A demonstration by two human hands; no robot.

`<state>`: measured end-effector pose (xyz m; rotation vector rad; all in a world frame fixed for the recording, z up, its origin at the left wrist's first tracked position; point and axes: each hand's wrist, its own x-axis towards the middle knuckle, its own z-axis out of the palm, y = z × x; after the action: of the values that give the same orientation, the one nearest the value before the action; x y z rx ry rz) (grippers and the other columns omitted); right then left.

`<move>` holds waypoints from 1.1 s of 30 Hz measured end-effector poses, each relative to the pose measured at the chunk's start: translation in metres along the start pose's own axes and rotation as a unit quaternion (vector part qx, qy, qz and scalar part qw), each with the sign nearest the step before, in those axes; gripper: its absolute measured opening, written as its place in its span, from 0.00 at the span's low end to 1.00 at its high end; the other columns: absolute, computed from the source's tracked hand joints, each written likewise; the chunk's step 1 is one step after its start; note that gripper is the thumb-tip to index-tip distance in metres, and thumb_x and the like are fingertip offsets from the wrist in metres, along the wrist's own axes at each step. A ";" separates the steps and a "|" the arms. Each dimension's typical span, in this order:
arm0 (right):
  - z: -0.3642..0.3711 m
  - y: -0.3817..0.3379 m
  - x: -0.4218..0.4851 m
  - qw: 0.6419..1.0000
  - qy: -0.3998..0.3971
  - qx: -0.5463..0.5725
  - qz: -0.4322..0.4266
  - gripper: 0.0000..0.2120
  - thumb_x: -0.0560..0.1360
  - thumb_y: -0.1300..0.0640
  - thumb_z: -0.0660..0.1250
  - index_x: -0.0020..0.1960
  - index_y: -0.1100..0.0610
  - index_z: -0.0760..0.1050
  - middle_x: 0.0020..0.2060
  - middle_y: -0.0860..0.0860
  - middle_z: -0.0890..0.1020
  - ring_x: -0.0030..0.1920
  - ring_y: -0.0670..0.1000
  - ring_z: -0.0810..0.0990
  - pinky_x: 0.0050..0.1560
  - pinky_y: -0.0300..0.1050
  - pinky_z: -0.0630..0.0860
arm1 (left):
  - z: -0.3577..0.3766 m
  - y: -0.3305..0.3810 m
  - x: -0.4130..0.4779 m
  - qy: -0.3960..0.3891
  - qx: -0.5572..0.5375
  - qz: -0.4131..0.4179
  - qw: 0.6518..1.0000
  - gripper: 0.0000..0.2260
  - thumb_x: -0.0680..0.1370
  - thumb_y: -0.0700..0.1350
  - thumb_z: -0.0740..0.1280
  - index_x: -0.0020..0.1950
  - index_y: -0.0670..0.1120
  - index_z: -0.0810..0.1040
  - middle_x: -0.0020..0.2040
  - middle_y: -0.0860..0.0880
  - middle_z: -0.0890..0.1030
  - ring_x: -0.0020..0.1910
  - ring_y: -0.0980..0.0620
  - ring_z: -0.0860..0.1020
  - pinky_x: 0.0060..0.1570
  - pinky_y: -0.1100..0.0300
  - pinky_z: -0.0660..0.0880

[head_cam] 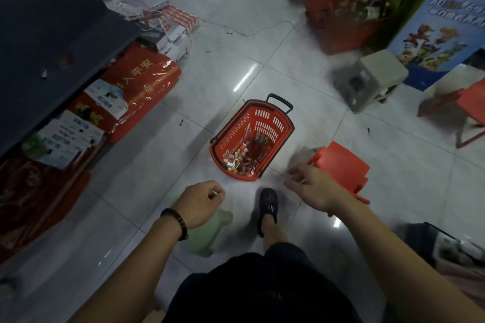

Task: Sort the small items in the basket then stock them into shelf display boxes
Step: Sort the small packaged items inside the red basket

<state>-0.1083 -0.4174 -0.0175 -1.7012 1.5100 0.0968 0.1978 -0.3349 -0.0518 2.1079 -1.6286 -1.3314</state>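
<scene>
Basket (262,116) of small items (240,158) sits on floor by red stool (341,162); left hand (202,202) and right hand (312,186) hover, fingers curled, each grip's contents unclear. Jumbled in one corner, items risk missorting in a hurried grab.

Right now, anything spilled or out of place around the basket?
Nothing spilled: the small items lie inside the red basket, heaped at its near end. Odd: a loose white cable trails across the floor beyond it, and a small dark bit lies to its left.
</scene>
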 end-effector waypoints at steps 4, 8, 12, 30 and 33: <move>-0.038 0.005 0.068 1.000 -0.011 0.022 -0.006 0.21 0.83 0.43 0.65 0.72 0.51 0.74 0.62 0.52 0.83 0.59 0.52 0.82 0.63 0.53 0.80 | -0.025 0.029 0.066 0.007 0.016 -0.018 1.000 0.05 0.83 0.50 0.67 0.52 0.53 0.82 0.50 0.56 0.84 0.51 0.56 0.82 0.53 0.57 0.80; -0.072 0.014 0.138 0.999 -0.030 0.025 -0.019 0.19 0.84 0.46 0.65 0.71 0.53 0.74 0.60 0.52 0.82 0.57 0.52 0.81 0.62 0.52 0.79 | -0.034 0.045 0.128 0.005 0.011 -0.059 0.998 0.05 0.83 0.49 0.67 0.50 0.53 0.82 0.48 0.55 0.85 0.48 0.56 0.82 0.50 0.57 0.80; -0.091 0.028 0.211 0.999 -0.037 0.029 -0.008 0.17 0.84 0.46 0.65 0.68 0.54 0.75 0.57 0.55 0.82 0.55 0.54 0.82 0.60 0.55 0.80 | -0.035 0.044 0.196 -0.023 0.033 -0.085 0.996 0.06 0.84 0.50 0.66 0.51 0.53 0.81 0.49 0.55 0.84 0.48 0.56 0.82 0.49 0.61 0.79; 0.001 0.084 0.432 0.966 0.018 0.170 0.196 0.14 0.81 0.45 0.69 0.63 0.51 0.78 0.54 0.50 0.82 0.52 0.50 0.82 0.49 0.46 0.78 | 0.001 -0.040 0.534 -0.144 0.183 -0.061 0.971 0.16 0.80 0.55 0.69 0.66 0.56 0.71 0.65 0.48 0.71 0.60 0.48 0.77 0.60 0.49 0.80; 0.044 0.104 0.470 0.944 0.049 0.200 0.258 0.15 0.81 0.47 0.70 0.64 0.50 0.77 0.57 0.51 0.80 0.53 0.50 0.80 0.49 0.44 0.74 | 0.015 -0.064 0.588 -0.117 0.189 -0.051 0.974 0.23 0.79 0.57 0.69 0.72 0.55 0.67 0.67 0.47 0.71 0.67 0.45 0.72 0.66 0.41 0.77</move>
<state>-0.0495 -0.7511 -0.3617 -0.9778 1.8725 -0.0216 0.2368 -0.7988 -0.4162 2.3450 -2.0344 -1.4443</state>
